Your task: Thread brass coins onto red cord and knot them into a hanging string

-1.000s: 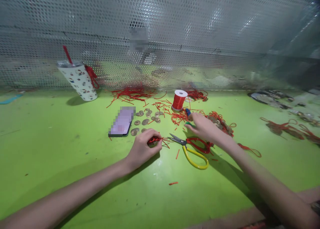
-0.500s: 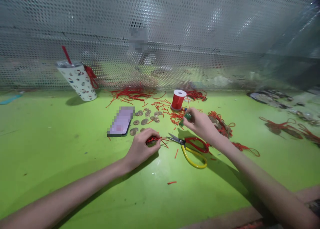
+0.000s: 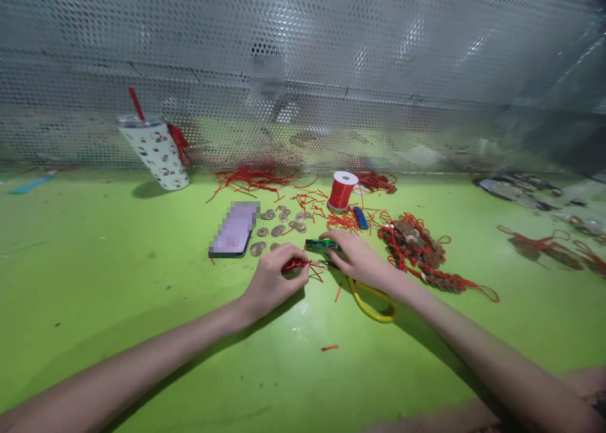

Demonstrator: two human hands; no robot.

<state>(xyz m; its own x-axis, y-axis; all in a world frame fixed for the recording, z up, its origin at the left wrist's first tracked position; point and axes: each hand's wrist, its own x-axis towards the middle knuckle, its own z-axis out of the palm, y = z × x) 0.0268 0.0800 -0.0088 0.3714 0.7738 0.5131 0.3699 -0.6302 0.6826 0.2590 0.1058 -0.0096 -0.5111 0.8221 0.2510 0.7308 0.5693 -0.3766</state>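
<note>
My left hand (image 3: 272, 283) is closed around a knotted red cord (image 3: 294, 266), whose loose ends stick out to the right past the fingertips. Just beyond those ends, my right hand (image 3: 360, 260) grips a green lighter (image 3: 318, 244), which points left above the cord. Beneath the right hand lie scissors; their yellow handle (image 3: 379, 319) shows, while the red one is hidden and the blades are mostly covered. Loose brass coins (image 3: 278, 231) are scattered beyond my left hand. A blue lighter (image 3: 360, 218) rests among red cord snippets (image 3: 343, 221).
A red cord spool (image 3: 341, 195) stands behind the snippets. Coins strung on red cord (image 3: 411, 237) are heaped at right. To the left are a phone (image 3: 235, 230) and a patterned tumbler (image 3: 158, 155) with a straw. Perforated metal mesh (image 3: 331, 54) borders the table's back.
My right hand has moved left and down with the green lighter, over the scissors and close to the cord ends. The blue lighter and coin heap are now uncovered. My left hand keeps its grip.
</note>
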